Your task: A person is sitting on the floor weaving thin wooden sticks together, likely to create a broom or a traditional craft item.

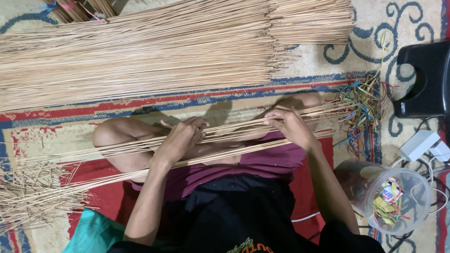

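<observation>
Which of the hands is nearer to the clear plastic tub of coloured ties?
Right. The right hand grips the sticks up and left of the tub; the left hand holds them farther left.

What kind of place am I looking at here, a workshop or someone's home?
Probably a home floor used for craft work: the person sits on a patterned carpet, with a big pile of thin sticks laid out, loose coloured ties, and a plastic jar beside them.

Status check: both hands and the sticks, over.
Left hand and right hand both gripping the thin stick bundle across the lap. Big stick pile lies beyond on the carpet. Nothing blocking.
</observation>
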